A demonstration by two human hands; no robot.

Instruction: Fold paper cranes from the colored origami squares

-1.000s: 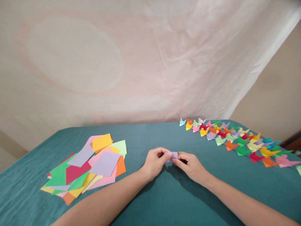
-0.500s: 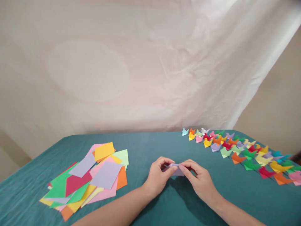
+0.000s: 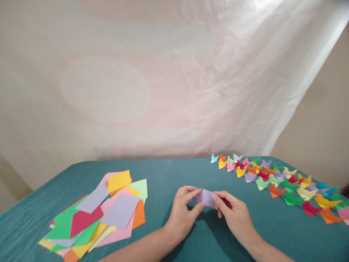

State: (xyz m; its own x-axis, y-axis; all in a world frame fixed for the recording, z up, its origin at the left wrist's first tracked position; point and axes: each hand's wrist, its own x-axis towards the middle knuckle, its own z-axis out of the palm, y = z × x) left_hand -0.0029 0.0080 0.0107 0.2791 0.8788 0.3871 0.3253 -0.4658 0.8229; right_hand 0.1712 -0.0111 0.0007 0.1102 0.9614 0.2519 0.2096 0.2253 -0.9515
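Observation:
A small piece of purple paper (image 3: 208, 197) with a crease down its middle is held just above the table, between both hands. My left hand (image 3: 182, 210) grips its left side, fingers behind and thumb near the lower edge. On the right side, my right hand (image 3: 233, 214) pinches the paper between thumb and fingers. The fingers cover both ends of the paper, so its full outline is hidden.
Loose coloured paper sheets (image 3: 120, 211) lie in an overlapping pile on the left of the green-covered table (image 3: 174, 173). Several rows of folded paper birds (image 3: 277, 190) stand along the right side. A pale cloth (image 3: 169, 91) hangs behind the table's far edge.
The purple paper has turned so more of its creased face shows. My left thumb has moved off its front toward the lower edge. The whole view has shifted slightly.

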